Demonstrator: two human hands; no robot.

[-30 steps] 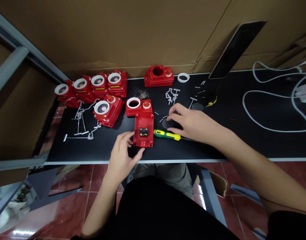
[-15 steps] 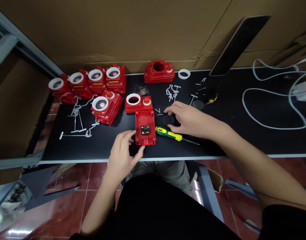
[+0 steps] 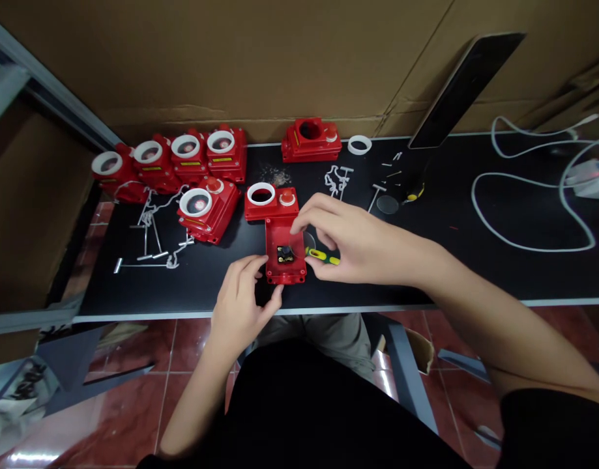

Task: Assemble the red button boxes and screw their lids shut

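In front of me lies an open red box base (image 3: 285,236) with a small black switch block (image 3: 285,255) inside. My left hand (image 3: 243,286) grips its lower left corner, fingers at the side and thumb at the front edge. My right hand (image 3: 336,234) holds a clear round disc (image 3: 309,240) by its rim, over the base's right edge. Under that hand, a green and yellow screwdriver (image 3: 319,254) is mostly hidden. Just behind the base sits its red cover (image 3: 273,207) with a white ring (image 3: 261,193) and a red round knob.
Several red boxes (image 3: 211,208) with white rings stand at the left, near small T-shaped metal hammers (image 3: 147,264) on cords. Farther back are another red cover (image 3: 311,143) and a loose white ring (image 3: 360,144). Another clear disc (image 3: 388,204) and a white cable (image 3: 534,249) lie right.
My right hand has picked up the clear disc from the table and moved left with it to the red base. The left hand stays on the base.
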